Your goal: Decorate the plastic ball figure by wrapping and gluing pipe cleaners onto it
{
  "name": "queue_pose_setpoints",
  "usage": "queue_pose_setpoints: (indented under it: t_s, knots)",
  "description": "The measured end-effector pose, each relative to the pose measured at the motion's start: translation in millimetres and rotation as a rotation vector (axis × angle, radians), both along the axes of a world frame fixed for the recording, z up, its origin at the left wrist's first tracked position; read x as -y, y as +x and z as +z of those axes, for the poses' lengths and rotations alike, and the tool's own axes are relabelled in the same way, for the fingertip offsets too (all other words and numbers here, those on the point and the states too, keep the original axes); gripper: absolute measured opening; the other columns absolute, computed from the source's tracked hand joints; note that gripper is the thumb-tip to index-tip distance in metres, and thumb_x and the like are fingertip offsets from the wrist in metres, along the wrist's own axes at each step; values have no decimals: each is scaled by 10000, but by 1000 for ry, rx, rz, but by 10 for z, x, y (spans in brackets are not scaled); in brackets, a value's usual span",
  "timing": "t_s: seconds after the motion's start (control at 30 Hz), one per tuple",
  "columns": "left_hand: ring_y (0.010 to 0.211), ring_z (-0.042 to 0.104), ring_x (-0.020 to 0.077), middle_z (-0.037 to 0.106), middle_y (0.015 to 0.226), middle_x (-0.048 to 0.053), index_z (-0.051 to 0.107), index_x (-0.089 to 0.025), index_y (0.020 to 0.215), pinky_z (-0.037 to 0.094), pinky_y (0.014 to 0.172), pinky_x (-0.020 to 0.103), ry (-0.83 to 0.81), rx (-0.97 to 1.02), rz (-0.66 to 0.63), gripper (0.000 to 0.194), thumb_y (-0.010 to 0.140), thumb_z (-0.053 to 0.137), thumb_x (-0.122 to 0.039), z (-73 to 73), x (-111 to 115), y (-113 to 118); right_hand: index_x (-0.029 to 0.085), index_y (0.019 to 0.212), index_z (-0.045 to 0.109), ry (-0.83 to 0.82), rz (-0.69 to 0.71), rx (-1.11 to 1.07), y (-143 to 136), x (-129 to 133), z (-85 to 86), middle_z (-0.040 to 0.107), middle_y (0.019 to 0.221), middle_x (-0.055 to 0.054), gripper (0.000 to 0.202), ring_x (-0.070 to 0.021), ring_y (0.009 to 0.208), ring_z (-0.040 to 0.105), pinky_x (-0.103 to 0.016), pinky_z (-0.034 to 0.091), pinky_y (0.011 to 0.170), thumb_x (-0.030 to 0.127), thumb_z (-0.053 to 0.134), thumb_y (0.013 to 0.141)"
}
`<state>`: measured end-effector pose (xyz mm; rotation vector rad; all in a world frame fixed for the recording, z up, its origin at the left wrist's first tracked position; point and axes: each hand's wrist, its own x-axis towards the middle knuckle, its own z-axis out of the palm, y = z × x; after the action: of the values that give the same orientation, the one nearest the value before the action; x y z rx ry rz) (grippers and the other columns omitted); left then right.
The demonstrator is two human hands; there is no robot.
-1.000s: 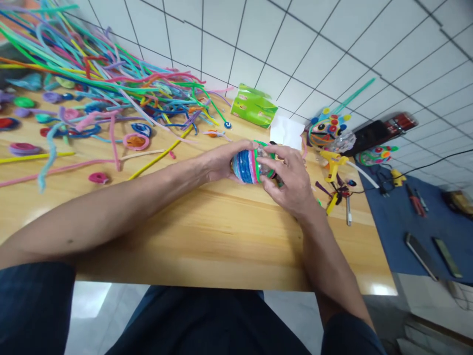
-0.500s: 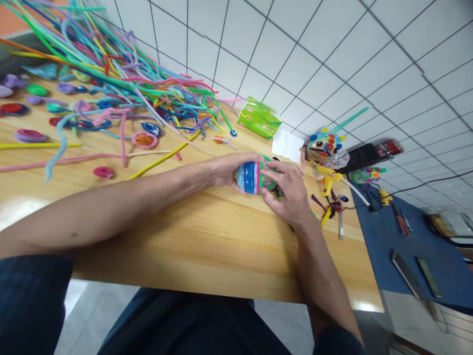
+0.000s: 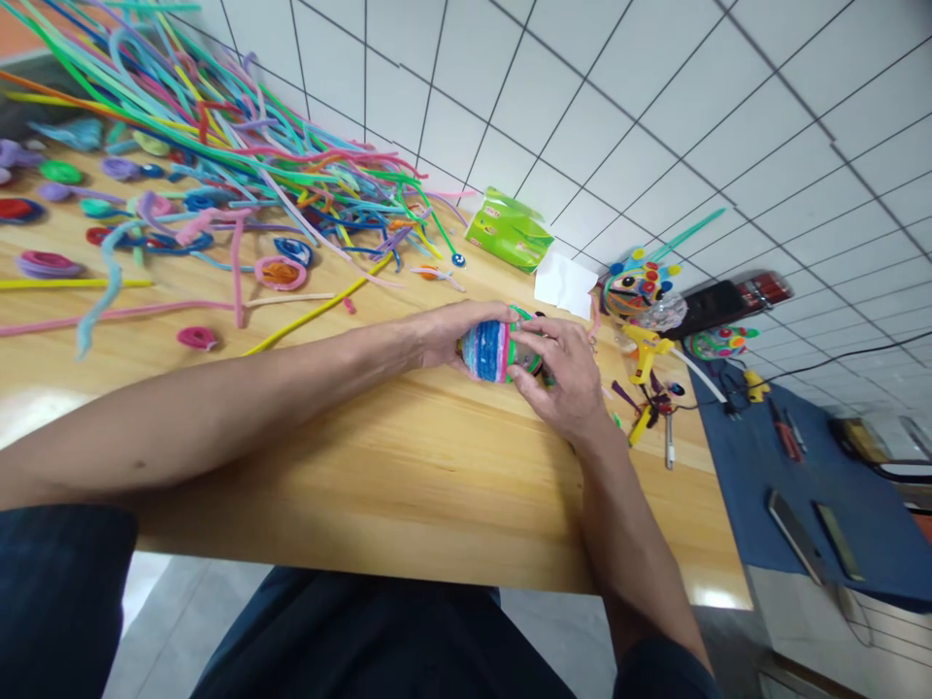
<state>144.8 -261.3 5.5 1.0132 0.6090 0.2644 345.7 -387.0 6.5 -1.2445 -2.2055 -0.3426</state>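
A rounded, see-through container [image 3: 488, 351] lies on its side between my hands above the wooden table. Bands of blue, white, pink and green pipe cleaner wrap around it. My left hand [image 3: 442, 335] grips its left end, the thumb stretched along the top edge. On the other side, my right hand [image 3: 566, 374] has its thumb and fingers curled over the green-banded, clearer part. My right hand hides much of the container's right end.
Loose pipe cleaners [image 3: 291, 155] heap at the back left, with coiled pieces around them. A green packet [image 3: 510, 231] and white paper [image 3: 566, 284] lie near the tiled wall. At right are a yellow glue gun [image 3: 645, 351], decorated objects [image 3: 641, 283] and a blue-covered surface [image 3: 793, 485].
Both hands stay on the container in nearly the same hold. The whole view has shifted very slightly; nothing else visibly differs.
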Motion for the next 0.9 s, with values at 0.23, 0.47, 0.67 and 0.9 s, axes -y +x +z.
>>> queue_pose_setpoints:
  t_s: [0.23, 0.47, 0.67, 0.9]
  knots:
    - [824, 703, 215, 758, 916, 35, 736, -235, 1031, 615, 697, 317, -3, 8, -2, 371, 831, 817, -538, -49, -2, 5, 324, 1458, 701, -35, -44, 8, 12, 1, -40, 794, 1386, -134, 392, -358, 1284, 747, -615, 598, 1091, 328, 717, 1066]
    - [797, 680, 209, 747, 892, 48, 734, -205, 971, 609, 693, 322, 49, 38, 36, 396, 814, 872, -542, -70, -1, 12, 316, 1539, 659, -51, -64, 7, 2, -5, -81, 771, 1391, -145, 502, -369, 1283, 725, -621, 578, 1096, 342, 718, 1041]
    - [770, 669, 201, 708, 832, 30, 704, -215, 927, 598, 684, 317, 77, -9, 78, 336, 852, 849, -509, -37, 12, 24, 323, 1566, 654, -85, -38, -31, 10, -7, -70, 761, 1408, -139, 534, -367, 1309, 708, -622, 562, 1127, 321, 727, 1037]
    - [816, 701, 224, 751, 904, 32, 743, -240, 1033, 585, 681, 331, 15, -9, 44, 359, 851, 799, -544, 2, -16, 12, 348, 1588, 651, -87, 10, -7, 86, -6, -18, 746, 1497, -144, 566, -371, 1363, 711, -626, 586, 1124, 279, 727, 1031]
